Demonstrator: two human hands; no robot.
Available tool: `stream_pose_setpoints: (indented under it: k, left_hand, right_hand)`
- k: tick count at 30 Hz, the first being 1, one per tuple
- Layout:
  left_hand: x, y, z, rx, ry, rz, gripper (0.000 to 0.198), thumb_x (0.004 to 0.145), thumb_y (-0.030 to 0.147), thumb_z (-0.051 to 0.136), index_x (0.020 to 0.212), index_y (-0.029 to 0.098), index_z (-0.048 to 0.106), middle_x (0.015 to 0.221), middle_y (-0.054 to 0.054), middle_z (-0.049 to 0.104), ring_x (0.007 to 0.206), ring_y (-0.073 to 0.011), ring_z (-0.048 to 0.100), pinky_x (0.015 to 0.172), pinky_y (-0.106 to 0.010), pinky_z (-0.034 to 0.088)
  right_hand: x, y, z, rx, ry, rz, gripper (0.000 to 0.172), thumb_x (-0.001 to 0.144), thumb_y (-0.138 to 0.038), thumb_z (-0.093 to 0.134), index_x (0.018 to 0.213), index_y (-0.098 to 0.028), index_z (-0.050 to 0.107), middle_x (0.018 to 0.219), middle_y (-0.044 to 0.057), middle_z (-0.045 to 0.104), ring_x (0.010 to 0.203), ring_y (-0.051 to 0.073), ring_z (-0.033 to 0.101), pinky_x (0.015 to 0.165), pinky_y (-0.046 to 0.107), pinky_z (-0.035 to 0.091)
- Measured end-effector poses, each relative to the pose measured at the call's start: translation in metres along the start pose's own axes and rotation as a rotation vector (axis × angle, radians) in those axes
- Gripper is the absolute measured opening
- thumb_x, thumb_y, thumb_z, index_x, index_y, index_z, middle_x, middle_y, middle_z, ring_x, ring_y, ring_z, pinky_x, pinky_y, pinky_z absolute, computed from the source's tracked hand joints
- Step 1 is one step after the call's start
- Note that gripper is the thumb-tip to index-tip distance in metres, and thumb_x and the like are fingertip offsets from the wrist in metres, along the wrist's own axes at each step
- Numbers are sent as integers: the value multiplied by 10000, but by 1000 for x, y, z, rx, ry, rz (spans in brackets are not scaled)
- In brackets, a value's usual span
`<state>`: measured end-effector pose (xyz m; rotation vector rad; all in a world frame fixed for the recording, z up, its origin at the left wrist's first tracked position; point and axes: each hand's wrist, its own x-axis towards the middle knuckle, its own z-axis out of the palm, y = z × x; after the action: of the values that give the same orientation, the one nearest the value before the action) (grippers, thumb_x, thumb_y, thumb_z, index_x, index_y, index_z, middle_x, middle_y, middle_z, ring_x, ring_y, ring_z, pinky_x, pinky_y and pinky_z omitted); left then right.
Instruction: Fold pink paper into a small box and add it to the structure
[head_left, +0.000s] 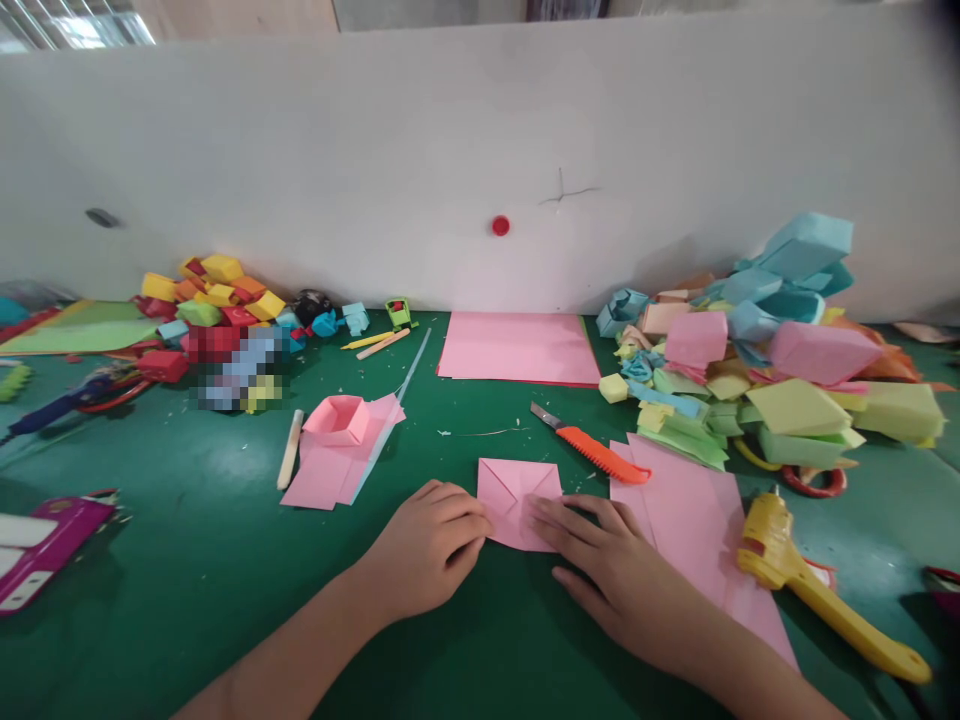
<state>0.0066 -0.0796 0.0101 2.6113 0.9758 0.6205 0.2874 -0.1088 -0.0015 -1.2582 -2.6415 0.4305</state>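
A small folded sheet of pink paper with diagonal creases lies flat on the green table, between my hands. My left hand is closed, its fingers curled and pinching the paper's left edge. Stretched fingers of my right hand lie flat on the paper's right side, pressing on it. Just beyond, an orange utility knife rests with its blade out. Under and beside my right forearm are larger pink sheets. To the left, a folded pink paper box sits on pink paper pieces.
A yellow glue gun lies at the right, below a heap of coloured paper boxes. Stacked pink sheets lie against the white board. At the left are more small paper boxes, a wooden stick and a purple object.
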Motion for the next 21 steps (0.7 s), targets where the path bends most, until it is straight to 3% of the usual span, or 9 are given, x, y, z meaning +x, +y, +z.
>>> stream_pose_setpoints:
  k: [12,21]
  left_hand:
    - [-1,5,-3,37,8,31,202,945,103,510,960,207,682,982,-32,719,930,-183,626,836,-351,456]
    - [-1,6,-3,27,-20,37,187,965,114,506,964,201,672,983,-28,717,922,-185,619,827,-358,436]
  right_hand:
    - [-1,0,1,-6,26,-24,607,1010,-257,493,1580,-375,321,1566,8,476,1338,311,464,1073,560,453]
    - [-2,0,-2,-6,15,-29,558,1006,-244,496,1548,-342,402,1561,6,484,1336,307,458,1085,550,447]
